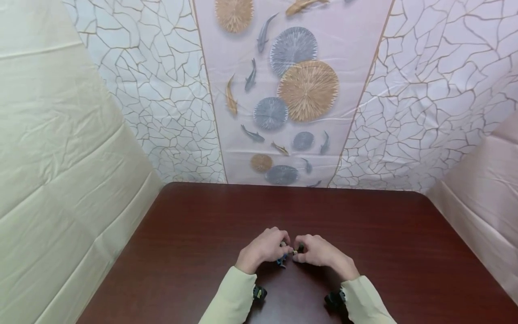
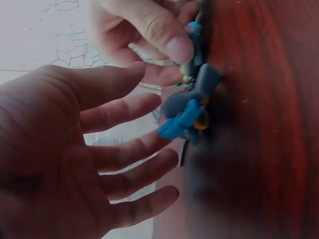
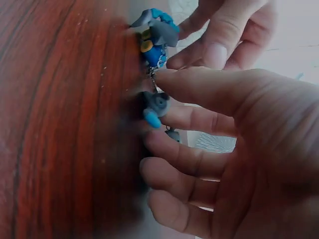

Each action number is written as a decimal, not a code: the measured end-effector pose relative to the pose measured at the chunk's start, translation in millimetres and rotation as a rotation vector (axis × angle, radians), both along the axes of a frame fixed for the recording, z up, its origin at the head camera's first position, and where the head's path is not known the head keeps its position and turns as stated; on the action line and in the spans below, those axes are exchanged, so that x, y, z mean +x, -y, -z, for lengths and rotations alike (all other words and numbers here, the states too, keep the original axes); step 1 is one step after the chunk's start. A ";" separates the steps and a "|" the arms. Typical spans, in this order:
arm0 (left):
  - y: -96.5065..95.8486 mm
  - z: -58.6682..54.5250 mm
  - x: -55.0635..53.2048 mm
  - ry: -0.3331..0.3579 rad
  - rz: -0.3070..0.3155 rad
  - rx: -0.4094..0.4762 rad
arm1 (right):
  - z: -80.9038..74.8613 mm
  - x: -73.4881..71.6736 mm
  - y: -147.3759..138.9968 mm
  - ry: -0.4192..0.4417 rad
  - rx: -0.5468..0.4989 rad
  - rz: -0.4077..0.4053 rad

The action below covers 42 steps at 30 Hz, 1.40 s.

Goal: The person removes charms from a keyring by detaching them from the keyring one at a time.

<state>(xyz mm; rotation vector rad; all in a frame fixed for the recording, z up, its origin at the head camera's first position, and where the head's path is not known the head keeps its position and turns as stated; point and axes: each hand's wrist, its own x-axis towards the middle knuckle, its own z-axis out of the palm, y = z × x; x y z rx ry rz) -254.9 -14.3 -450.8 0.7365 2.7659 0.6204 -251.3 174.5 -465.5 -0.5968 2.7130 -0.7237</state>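
A blue and grey figurine point(image 2: 184, 107) with yellow details lies on the table. A short metal chain point(image 3: 152, 74) runs from it to a smaller dark grey piece with a light-blue tip point(image 3: 155, 107). In the left wrist view my left hand point(image 2: 75, 134) has its fingers loosely extended, some fingertips at the blue figurine's side and the thumb apart from it. My right hand point(image 3: 234, 134) has thumb and index finger on either side of the small grey piece, the thumb at the chain. From the head, the left hand point(image 1: 267, 245) and right hand point(image 1: 319, 250) nearly meet, partly hiding both pieces.
The dark red-brown table point(image 1: 194, 225) extends around both hands. Behind it hangs a patterned cloth point(image 1: 283, 148) with fish and round motifs. Pale fabric point(image 1: 81, 180) drapes along the left side, and more fabric point(image 1: 481, 193) hangs on the right.
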 end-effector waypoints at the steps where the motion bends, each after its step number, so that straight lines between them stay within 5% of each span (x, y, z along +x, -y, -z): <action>1: -0.5 1.0 1.0 0.000 -0.015 -0.019 | 0.1 -0.1 0.9 0.005 -0.002 0.002; 10: -5.2 7.2 8.0 -0.057 -0.070 -0.121 | 3.3 -3.1 2.9 -0.015 0.013 -0.030; 18: -7.9 12.9 12.7 -0.141 -0.067 -0.125 | 1.8 -7.6 -1.7 -0.038 0.001 -0.071; 26: -9.4 18.0 12.9 -0.148 -0.066 -0.113 | -0.8 -7.0 -2.1 -0.012 -0.075 -0.042; 36: -9.8 19.1 10.0 -0.217 -0.023 -0.086 | 1.0 -10.5 -6.0 -0.027 -0.167 -0.016; 42: -5.8 17.7 3.8 -0.285 0.074 0.051 | -3.1 -15.1 -10.1 0.030 -0.300 -0.021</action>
